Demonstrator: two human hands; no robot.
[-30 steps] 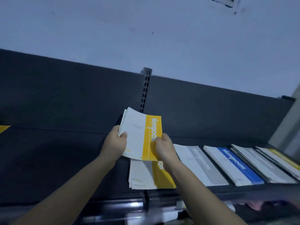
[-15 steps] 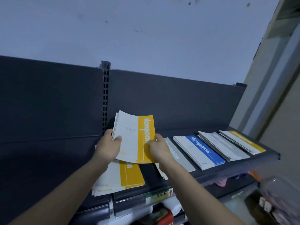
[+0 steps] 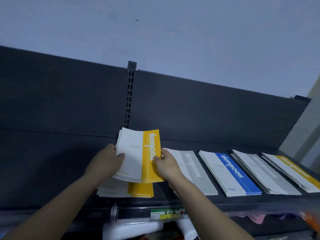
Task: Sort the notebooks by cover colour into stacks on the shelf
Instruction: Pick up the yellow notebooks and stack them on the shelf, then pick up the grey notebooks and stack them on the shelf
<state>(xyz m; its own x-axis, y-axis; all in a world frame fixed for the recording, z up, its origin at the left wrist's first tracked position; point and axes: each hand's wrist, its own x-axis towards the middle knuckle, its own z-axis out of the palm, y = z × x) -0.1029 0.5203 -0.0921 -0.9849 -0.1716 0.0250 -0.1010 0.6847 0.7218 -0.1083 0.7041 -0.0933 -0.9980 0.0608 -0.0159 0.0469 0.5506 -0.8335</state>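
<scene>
Both hands hold a bundle of yellow-banded notebooks just above the dark shelf. It is tilted, with its far end raised toward the shelf's back panel. The left hand grips the bundle's white left edge with the thumb lying on the top cover. The right hand pinches the yellow right edge with the thumb on the band. Directly beneath the bundle, a yellow stack lies flat on the shelf, its near end showing below the held covers. To the right, four more stacks sit side by side along the shelf: a grey stack partly behind the right wrist, a blue stack, a second grey stack, and a far-right yellow stack at the shelf's end. A slotted upright rises behind the held bundle, where the back panel's two sections meet. A green and white price label is on the shelf's front rail. Below the shelf lie what may be paper rolls and coloured goods, too blurred to name.
</scene>
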